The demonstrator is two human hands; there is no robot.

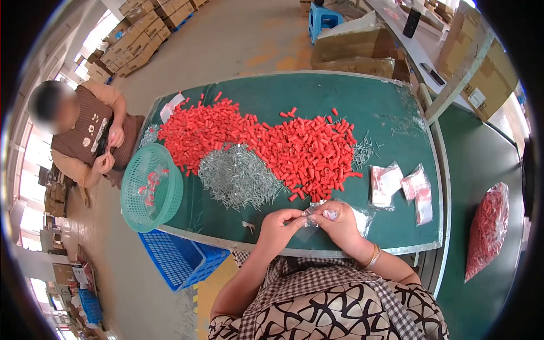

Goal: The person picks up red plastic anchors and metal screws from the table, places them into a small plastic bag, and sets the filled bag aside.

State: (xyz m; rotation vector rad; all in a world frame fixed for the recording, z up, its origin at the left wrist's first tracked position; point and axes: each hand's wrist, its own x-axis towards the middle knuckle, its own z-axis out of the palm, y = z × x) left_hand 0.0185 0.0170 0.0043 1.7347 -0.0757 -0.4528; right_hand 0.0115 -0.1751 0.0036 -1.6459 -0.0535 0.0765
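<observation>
A small clear plastic bag (306, 231) is pinched between my two hands at the front edge of the green table (362, 93). My left hand (280, 231) grips its left side with thumb and forefinger. On its other side, my right hand (341, 225) is closed on the bag, with a whitish piece showing at the fingers. More clear bags (362, 220) lie just beside the right hand. Right beyond the hands spreads a big heap of red plastic caps (317, 150). A pile of silver screws or nails (239, 177) sits to its left.
Packed bags with white and pink labels (387, 184) lie at the right. A green basket (152, 187) with filled bags stands at the left corner, above a blue crate (184, 258). Another person (93, 130) works at the left. A large bag of red pieces (487, 229) lies far right.
</observation>
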